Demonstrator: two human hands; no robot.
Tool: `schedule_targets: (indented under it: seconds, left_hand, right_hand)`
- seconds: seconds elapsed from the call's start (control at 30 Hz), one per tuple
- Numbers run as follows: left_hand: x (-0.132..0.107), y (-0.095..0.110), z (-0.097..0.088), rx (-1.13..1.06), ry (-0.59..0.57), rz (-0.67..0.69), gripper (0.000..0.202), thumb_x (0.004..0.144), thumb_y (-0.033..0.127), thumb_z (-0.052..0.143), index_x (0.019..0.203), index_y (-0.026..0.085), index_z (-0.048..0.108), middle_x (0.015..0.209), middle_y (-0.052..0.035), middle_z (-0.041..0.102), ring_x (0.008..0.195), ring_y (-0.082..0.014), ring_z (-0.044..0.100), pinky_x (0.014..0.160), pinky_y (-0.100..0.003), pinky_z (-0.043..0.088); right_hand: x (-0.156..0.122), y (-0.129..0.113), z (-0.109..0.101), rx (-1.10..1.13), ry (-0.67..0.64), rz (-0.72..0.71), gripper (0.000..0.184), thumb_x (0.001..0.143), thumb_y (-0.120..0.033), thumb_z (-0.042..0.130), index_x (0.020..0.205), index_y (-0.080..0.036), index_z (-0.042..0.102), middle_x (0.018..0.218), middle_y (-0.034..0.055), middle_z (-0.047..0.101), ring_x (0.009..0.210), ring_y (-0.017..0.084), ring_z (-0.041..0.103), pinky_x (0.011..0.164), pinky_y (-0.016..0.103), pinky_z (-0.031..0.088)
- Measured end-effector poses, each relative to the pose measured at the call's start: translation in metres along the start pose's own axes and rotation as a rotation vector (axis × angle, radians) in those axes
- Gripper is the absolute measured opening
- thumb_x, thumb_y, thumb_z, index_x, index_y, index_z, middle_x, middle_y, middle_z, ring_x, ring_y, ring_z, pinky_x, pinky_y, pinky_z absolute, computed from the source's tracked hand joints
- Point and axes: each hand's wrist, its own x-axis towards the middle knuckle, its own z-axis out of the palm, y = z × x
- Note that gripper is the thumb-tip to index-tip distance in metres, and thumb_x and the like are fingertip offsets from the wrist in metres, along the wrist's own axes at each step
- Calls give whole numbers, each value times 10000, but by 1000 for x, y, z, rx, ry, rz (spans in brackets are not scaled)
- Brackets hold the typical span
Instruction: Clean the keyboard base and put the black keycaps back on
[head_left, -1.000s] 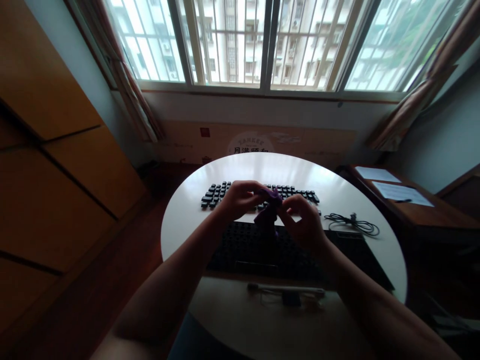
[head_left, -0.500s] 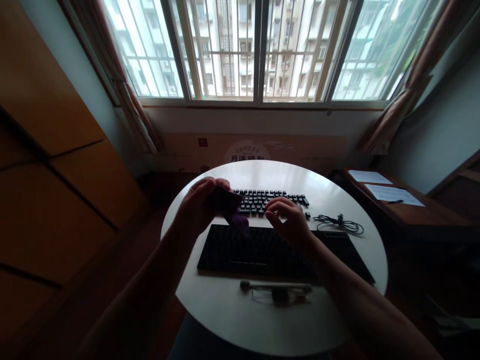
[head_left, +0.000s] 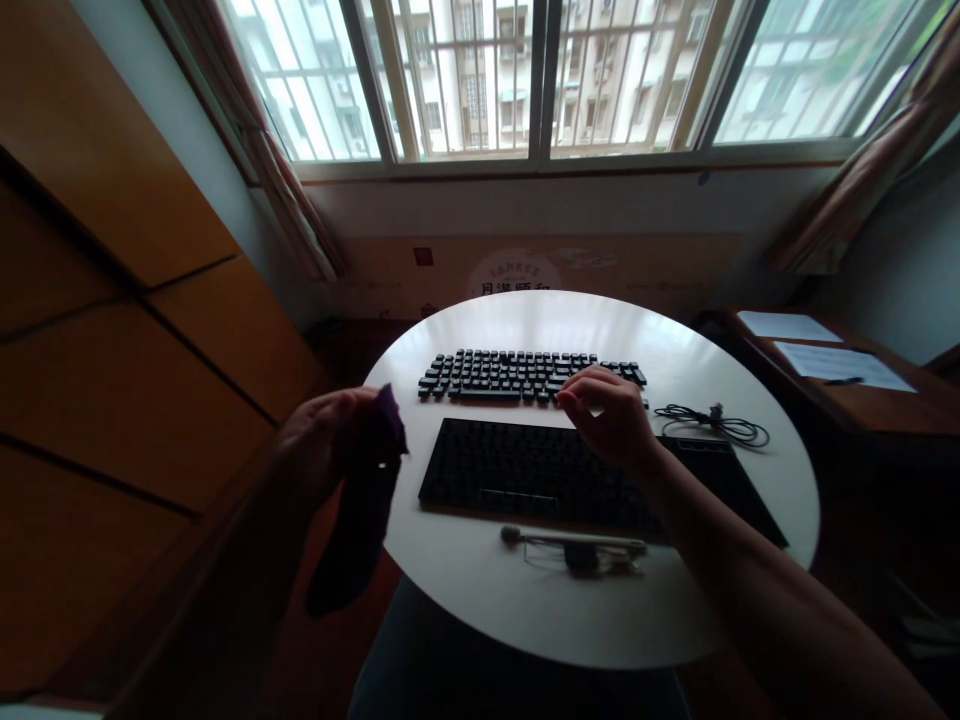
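A dark purple cloth (head_left: 356,540) hangs from my left hand (head_left: 319,440), which is closed on it just off the table's left edge. My right hand (head_left: 611,415) hovers over the table with thumb and fingers pinched together; whatever may be between the fingertips is too small to make out. Loose dark keycaps (head_left: 495,375) lie in keyboard-like rows beyond that hand. Nearer to me and partly under my right forearm is a black keyboard base (head_left: 510,465), its surface too dark to show detail.
On the round white table (head_left: 480,600), a small brush (head_left: 511,536) and a thin wire tool with a dark block (head_left: 581,556) lie at the front. A coiled black cable (head_left: 716,422) rests at the right. A brown side table (head_left: 892,410) holds papers (head_left: 844,365) and a pen (head_left: 844,381).
My left hand has moved left and toward me with the cloth, away from above the keycaps, and the cloth now hangs down. My right hand stays near the keycaps, still pinched. The view has shifted slightly.
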Motion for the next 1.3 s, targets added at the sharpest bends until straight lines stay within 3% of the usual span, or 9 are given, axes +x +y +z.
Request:
schedule_targets:
  seconds: [0.07, 0.2, 0.4, 0.5, 0.67, 0.77, 0.87, 1.07, 1.3]
  left_hand:
    - [7, -20, 6, -5, -109, -42, 371, 767, 487, 669, 936, 161, 723, 859, -84, 739, 762, -248, 673, 713, -388, 562]
    - [8, -53, 18, 326, -174, 96, 257, 754, 340, 694, 941, 170, 744, 1034, -85, 729, 918, -239, 670, 817, -342, 550]
    - [-4, -70, 22, 513, -231, 109, 387, 787, 280, 660, 1170, 219, 653, 937, -30, 730, 844, -193, 679, 810, -316, 552]
    - [-6, -72, 16, 440, -201, 32, 421, 781, 318, 685, 1182, 208, 622, 920, -37, 725, 836, -204, 683, 773, -321, 562]
    - [-11, -67, -5, 59, -118, -168, 489, 643, 380, 820, 1054, 194, 631, 942, -71, 737, 791, -238, 700, 670, -330, 576]
    - [-15, -61, -7, -10, -193, -225, 480, 611, 393, 840, 1007, 199, 650, 915, -70, 742, 743, -240, 696, 624, -331, 569]
    - [-17, -59, 5, 169, -284, -191, 363, 701, 395, 784, 989, 203, 673, 905, -58, 743, 775, -232, 690, 672, -332, 561]
    - [-17, -63, 26, 623, -231, 29, 253, 831, 402, 626, 998, 217, 670, 920, -36, 724, 803, -210, 668, 705, -302, 507]
    - [-20, -49, 36, 981, -297, -63, 434, 881, 424, 517, 1267, 226, 530, 833, -50, 712, 770, -252, 678, 642, -301, 433]
  right_hand:
    - [0, 1, 0, 5, -2, -1, 324, 947, -344, 568, 653, -209, 592, 726, 51, 671, 688, 185, 620, 630, 323, 511]
    - [-2, 3, 1, 2, -23, 17, 296, 947, -305, 565, 674, -200, 607, 731, 50, 658, 671, 174, 611, 616, 305, 502]
    - [-4, 5, 1, -3, -52, 65, 322, 952, -298, 550, 654, -190, 607, 717, 52, 639, 659, 170, 608, 566, 277, 473]
    - [-5, 6, 1, -3, -61, 81, 336, 956, -316, 543, 649, -193, 605, 711, 50, 638, 651, 172, 606, 585, 289, 485]
    - [-5, 6, 2, 17, -82, 79, 326, 951, -301, 550, 644, -199, 591, 706, 46, 639, 633, 170, 604, 592, 295, 484]
    - [-6, 6, 3, 23, -108, 93, 335, 950, -316, 550, 637, -202, 582, 694, 41, 633, 623, 169, 597, 587, 294, 481]
    - [-7, 6, 4, 17, -128, 102, 335, 952, -328, 551, 644, -200, 586, 699, 41, 630, 625, 166, 589, 583, 290, 470]
    - [-6, 6, 5, 0, -192, 123, 333, 960, -330, 541, 661, -192, 590, 686, 35, 606, 596, 148, 552, 500, 263, 385]
    - [-7, 8, 7, 6, -229, 111, 365, 966, -353, 533, 640, -195, 573, 654, 23, 592, 570, 139, 529, 532, 268, 410]
